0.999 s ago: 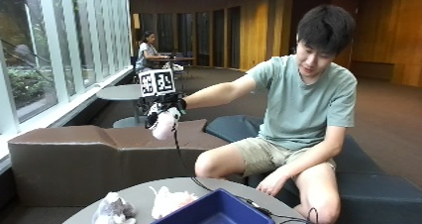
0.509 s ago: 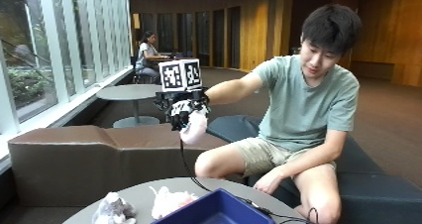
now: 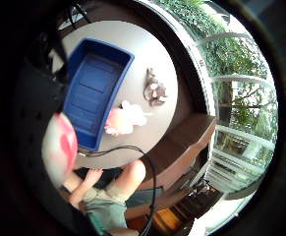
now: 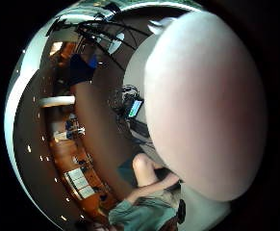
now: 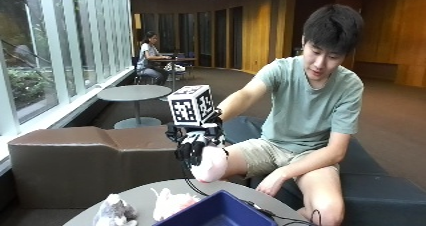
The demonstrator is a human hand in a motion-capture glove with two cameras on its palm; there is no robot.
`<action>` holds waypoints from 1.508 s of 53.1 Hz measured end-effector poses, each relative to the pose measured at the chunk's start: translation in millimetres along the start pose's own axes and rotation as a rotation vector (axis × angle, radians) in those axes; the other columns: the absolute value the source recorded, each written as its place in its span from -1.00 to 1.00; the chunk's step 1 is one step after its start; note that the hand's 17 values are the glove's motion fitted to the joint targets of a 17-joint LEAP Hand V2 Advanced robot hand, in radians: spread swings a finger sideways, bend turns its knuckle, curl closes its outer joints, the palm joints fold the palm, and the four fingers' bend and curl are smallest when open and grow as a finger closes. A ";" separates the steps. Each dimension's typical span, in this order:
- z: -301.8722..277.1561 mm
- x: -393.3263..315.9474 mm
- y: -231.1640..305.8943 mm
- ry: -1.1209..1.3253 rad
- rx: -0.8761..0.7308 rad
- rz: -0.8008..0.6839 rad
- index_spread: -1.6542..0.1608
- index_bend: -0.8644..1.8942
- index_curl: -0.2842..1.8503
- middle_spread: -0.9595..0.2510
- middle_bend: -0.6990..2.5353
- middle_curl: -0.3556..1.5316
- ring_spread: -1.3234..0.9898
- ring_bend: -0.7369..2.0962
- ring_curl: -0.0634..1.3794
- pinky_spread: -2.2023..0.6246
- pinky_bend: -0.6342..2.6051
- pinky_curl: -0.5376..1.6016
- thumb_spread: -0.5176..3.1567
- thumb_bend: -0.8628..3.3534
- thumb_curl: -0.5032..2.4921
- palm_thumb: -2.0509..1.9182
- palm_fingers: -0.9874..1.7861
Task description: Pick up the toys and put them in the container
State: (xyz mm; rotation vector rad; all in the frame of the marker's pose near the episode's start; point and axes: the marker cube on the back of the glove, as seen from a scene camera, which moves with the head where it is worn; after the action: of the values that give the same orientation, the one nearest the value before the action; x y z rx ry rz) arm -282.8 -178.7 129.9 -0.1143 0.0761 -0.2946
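Toys first: one pale pink toy (image 5: pixel 209 165) is up in the air, gripped by the gloved right hand (image 5: pixel 194 145), fingers curled round its top. It hangs above the round grey table (image 5: pixel 143 196), over the near edge of the blue container (image 5: pixel 219 213). Two more toys sit on the tabletop beside that container: a pink-and-white plush (image 5: pixel 170 204) right by its wall, and a grey plush (image 5: pixel 114 212) a little further out. From the palm, the container (image 3: pixel 96 91) shows only its bare blue floor. The person's bare left hand (image 5: pixel 271 181) rests by the knee.
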 end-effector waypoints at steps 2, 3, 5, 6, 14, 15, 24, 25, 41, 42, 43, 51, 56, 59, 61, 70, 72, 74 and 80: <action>5.1 -3.7 -1.2 -0.008 -0.018 -0.008 0.33 -0.16 0.23 -0.04 -0.08 0.30 -0.15 0.59 -0.07 0.32 0.32 0.02 -0.50 -0.58 0.07 0.34 -0.19; 7.1 -5.4 -1.6 -0.011 -0.030 -0.013 0.33 -0.18 0.22 -0.05 -0.09 0.29 -0.15 0.59 -0.08 0.32 0.32 0.02 -0.47 -0.59 0.07 0.34 -0.18; 9.8 -8.1 -1.7 -0.013 -0.055 -0.021 0.36 -0.26 0.18 0.00 -0.17 0.24 -0.14 0.57 -0.09 0.34 0.32 0.02 -0.40 -0.60 0.04 0.30 -0.32; 10.5 -9.0 -1.6 -0.013 -0.063 -0.024 0.37 -0.28 0.16 0.03 -0.19 0.22 -0.13 0.55 -0.11 0.35 0.32 0.01 -0.37 -0.61 0.03 0.28 -0.39; 2.5 -12.3 1.8 -0.019 -0.035 -0.050 0.47 -0.34 -0.04 0.26 -0.37 0.08 -0.03 0.30 -0.27 0.46 0.27 -0.05 -0.21 -0.62 -0.10 0.17 -0.57; -0.9 -11.4 2.7 -0.017 -0.031 -0.051 0.48 -0.34 -0.06 0.30 -0.38 0.07 -0.02 0.27 -0.29 0.48 0.26 -0.06 -0.19 -0.62 -0.12 0.16 -0.56; -36.9 13.3 15.8 0.007 -0.027 -0.043 0.53 -0.34 -0.22 0.46 -0.44 0.00 0.05 0.13 -0.41 0.54 0.18 -0.11 -0.11 -0.60 -0.22 0.13 -0.48; -40.6 17.7 17.7 0.010 -0.031 -0.040 0.53 -0.33 -0.23 0.46 -0.44 -0.01 0.06 0.11 -0.42 0.54 0.17 -0.12 -0.11 -0.60 -0.22 0.12 -0.48; -55.1 92.4 41.2 0.058 -0.100 0.006 0.54 -0.33 -0.40 0.52 -0.48 -0.13 0.11 -0.10 -0.55 0.58 0.04 -0.18 -0.05 -0.60 -0.32 0.12 -0.50; -52.5 97.8 42.3 0.055 -0.104 0.006 0.55 -0.33 -0.41 0.52 -0.48 -0.14 0.12 -0.10 -0.55 0.58 0.04 -0.19 -0.05 -0.60 -0.32 0.12 -0.50; -49.0 103.4 43.2 0.049 -0.106 0.005 0.55 -0.34 -0.42 0.52 -0.48 -0.14 0.12 -0.11 -0.55 0.58 0.03 -0.19 -0.05 -0.60 -0.33 0.12 -0.50; -2.5 141.5 42.5 -0.021 -0.140 0.000 0.55 -0.34 -0.48 0.50 -0.49 -0.20 0.12 -0.14 -0.56 0.58 0.07 -0.18 -0.05 -0.60 -0.35 0.12 -0.45; 40.4 165.0 41.9 0.009 -0.201 0.018 0.55 -0.33 -0.51 0.50 -0.48 -0.22 0.12 -0.15 -0.56 0.58 0.07 -0.17 -0.05 -0.60 -0.37 0.12 -0.45; 67.2 177.0 43.3 0.045 -0.231 0.026 0.56 -0.33 -0.53 0.49 -0.48 -0.23 0.12 -0.15 -0.56 0.58 0.07 -0.17 -0.05 -0.60 -0.37 0.12 -0.45; 87.0 181.7 42.2 0.054 -0.255 0.022 0.56 -0.33 -0.54 0.50 -0.48 -0.24 0.12 -0.15 -0.56 0.58 0.07 -0.17 -0.05 -0.60 -0.38 0.12 -0.45; 172.3 196.9 43.4 0.023 -0.315 0.010 0.57 -0.34 -0.57 0.52 -0.48 -0.27 0.12 -0.16 -0.55 0.58 0.09 -0.17 -0.05 -0.60 -0.39 0.12 -0.46; 188.6 200.8 45.0 -0.001 -0.311 0.010 0.57 -0.34 -0.58 0.52 -0.48 -0.28 0.12 -0.16 -0.55 0.58 0.09 -0.17 -0.05 -0.60 -0.40 0.12 -0.46; 204.2 202.5 44.4 -0.025 -0.301 0.007 0.58 -0.33 -0.58 0.52 -0.48 -0.28 0.12 -0.17 -0.55 0.58 0.09 -0.16 -0.06 -0.60 -0.40 0.13 -0.46; 227.7 197.4 34.0 -0.070 -0.237 -0.009 0.56 -0.28 -0.57 0.50 -0.49 -0.31 0.12 -0.19 -0.55 0.57 0.10 -0.16 -0.07 -0.60 -0.41 0.13 -0.42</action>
State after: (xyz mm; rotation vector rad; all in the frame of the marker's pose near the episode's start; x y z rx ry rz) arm -64.0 -181.4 339.9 -0.3604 0.0407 -0.2897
